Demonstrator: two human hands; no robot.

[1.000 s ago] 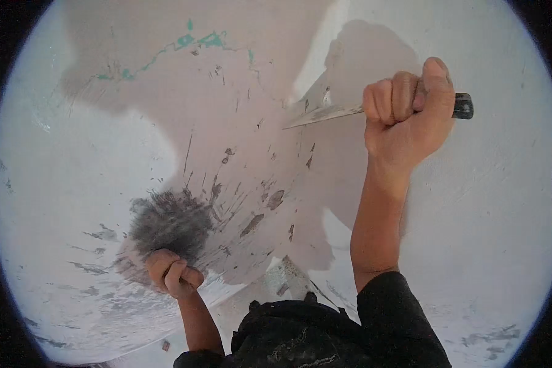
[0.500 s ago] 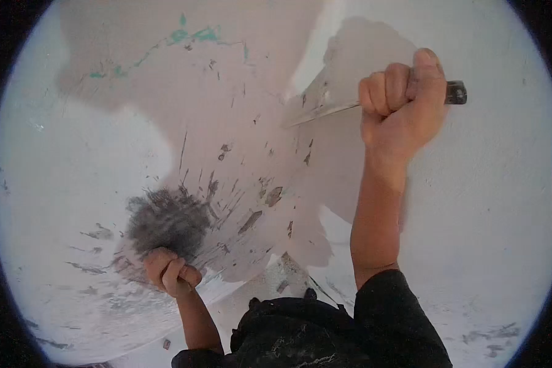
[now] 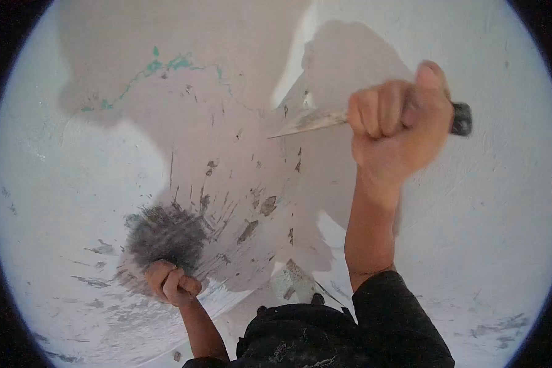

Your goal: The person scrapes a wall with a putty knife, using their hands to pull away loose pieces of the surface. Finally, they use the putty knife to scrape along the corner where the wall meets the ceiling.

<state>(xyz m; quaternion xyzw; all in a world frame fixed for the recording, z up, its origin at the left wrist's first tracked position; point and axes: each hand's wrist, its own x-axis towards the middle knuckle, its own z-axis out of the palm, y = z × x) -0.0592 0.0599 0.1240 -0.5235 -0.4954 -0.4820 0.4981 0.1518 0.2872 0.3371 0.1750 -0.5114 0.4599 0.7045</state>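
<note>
My right hand (image 3: pixel 398 122) is closed round the dark handle (image 3: pixel 462 119) of a long pointed knife (image 3: pixel 310 121). The blade points left, its tip by the pale wall surface (image 3: pixel 472 202); whether it touches cannot be made out. At the lower left my left hand (image 3: pixel 173 283) has its fingers curled at the lower edge of a round, dark grey bristly mass (image 3: pixel 167 236). That mass lies in front of the scraped, marked part of the surface.
A thin green streak (image 3: pixel 178 62) crosses the upper left of the surface. Dark chips and scratches (image 3: pixel 248 231) spread over the middle and lower left. A speckled patch (image 3: pixel 291 279) shows near my dark clothing (image 3: pixel 300 337). Shadows fall behind both arms.
My right hand and the knife are slightly lower in view, with the blade tip further left. The wall marks have shifted down and left in view. My left hand keeps its curled hold.
</note>
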